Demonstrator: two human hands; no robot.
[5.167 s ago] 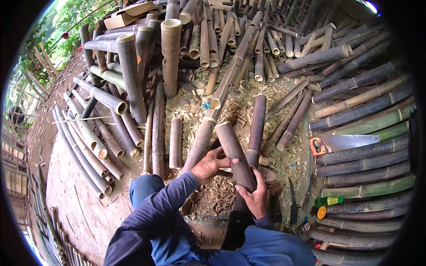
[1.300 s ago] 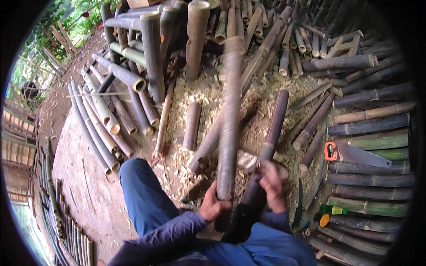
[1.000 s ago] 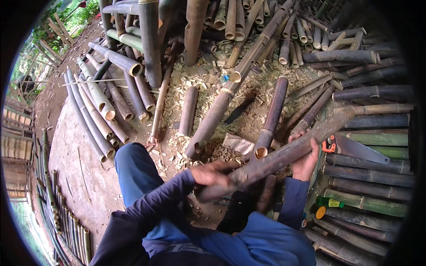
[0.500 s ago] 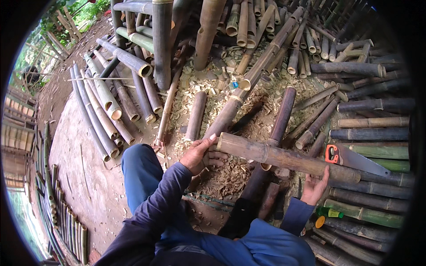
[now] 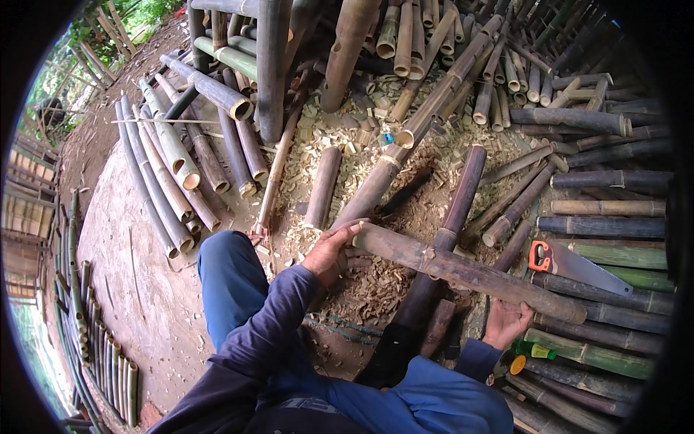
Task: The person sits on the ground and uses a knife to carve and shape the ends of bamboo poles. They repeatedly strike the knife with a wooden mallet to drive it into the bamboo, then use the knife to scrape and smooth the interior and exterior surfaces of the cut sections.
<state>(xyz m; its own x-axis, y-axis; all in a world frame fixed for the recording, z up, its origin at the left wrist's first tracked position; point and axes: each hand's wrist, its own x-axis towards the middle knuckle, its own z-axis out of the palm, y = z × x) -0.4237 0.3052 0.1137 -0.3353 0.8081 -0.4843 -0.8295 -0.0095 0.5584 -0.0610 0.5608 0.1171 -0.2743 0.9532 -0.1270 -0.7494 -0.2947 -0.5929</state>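
Crosswise before me lies a bamboo tube [image 5: 473, 273], held up over the floor, its left end farther from my body than its right. My left grip [image 5: 329, 252] pinches that left end, thumb along the top and fingers tucked beneath. My right grip [image 5: 506, 324] has curled fingers touching the tube's near side close to its right end; whether it closes around the tube, I cannot tell. Beneath the tube's middle runs a darker bamboo pole [image 5: 465, 186], and pale shavings [image 5: 376, 291] are heaped just left of it. Beyond my left grip, a short bamboo piece [image 5: 323, 189] lies among more chips. To my right, a saw [image 5: 582, 269] with an orange handle rests on a row of poles [image 5: 625, 337], near a green bottle [image 5: 533, 350].
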